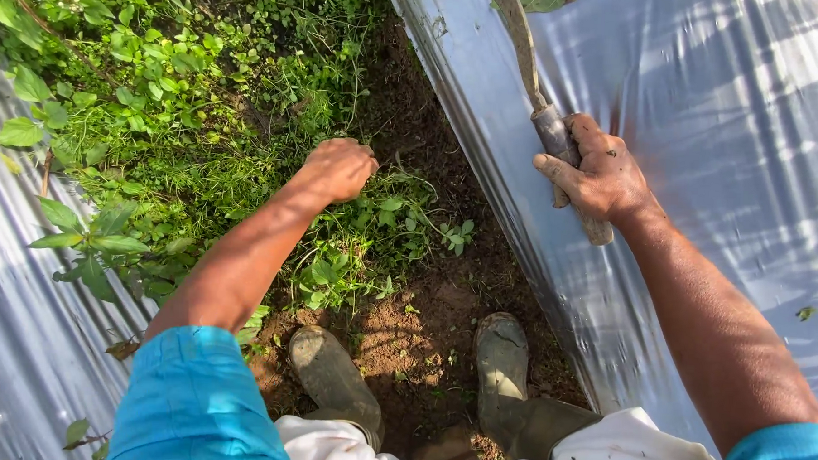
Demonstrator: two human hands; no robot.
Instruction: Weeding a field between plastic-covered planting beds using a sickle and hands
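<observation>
My left hand (339, 169) is closed in a fist on a clump of green weeds (354, 242) growing in the soil furrow. My right hand (601, 178), smeared with dirt, grips the wooden handle of a sickle-like tool (547, 124); its blade runs up and away toward the top edge, lying over the silver plastic mulch (702, 131) on the right. Both arms wear blue sleeves.
Bare brown soil (424, 321) lies in the furrow between two sheets of silver mulch, one on the right and one on the left (16, 334). My two muddy rubber boots (331, 372) stand in it. Dense weeds (179, 77) fill the furrow ahead.
</observation>
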